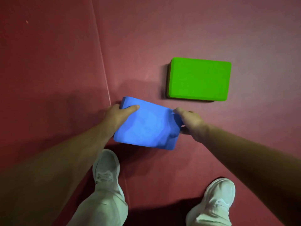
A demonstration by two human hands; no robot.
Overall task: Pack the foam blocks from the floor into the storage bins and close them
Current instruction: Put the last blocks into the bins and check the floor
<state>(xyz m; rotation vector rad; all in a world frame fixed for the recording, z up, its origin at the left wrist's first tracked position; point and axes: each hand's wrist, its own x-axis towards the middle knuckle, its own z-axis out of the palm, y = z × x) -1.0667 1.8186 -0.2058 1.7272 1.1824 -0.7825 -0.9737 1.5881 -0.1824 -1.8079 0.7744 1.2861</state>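
Observation:
A blue foam block (148, 126) is held between both hands just above the red floor mat, tilted slightly. My left hand (117, 116) grips its left end, thumb lying on the top face. My right hand (190, 121) grips its right end, thumb on the top edge and fingers curled under. A green foam block (198, 79) lies flat on the mat beyond and to the right, apart from both hands. No storage bin is in view.
The red floor mat (57, 70) fills the view, with a seam (102, 62) running up from the blue block's left end. My two white shoes (105, 167) (216, 198) stand on the mat below the blocks.

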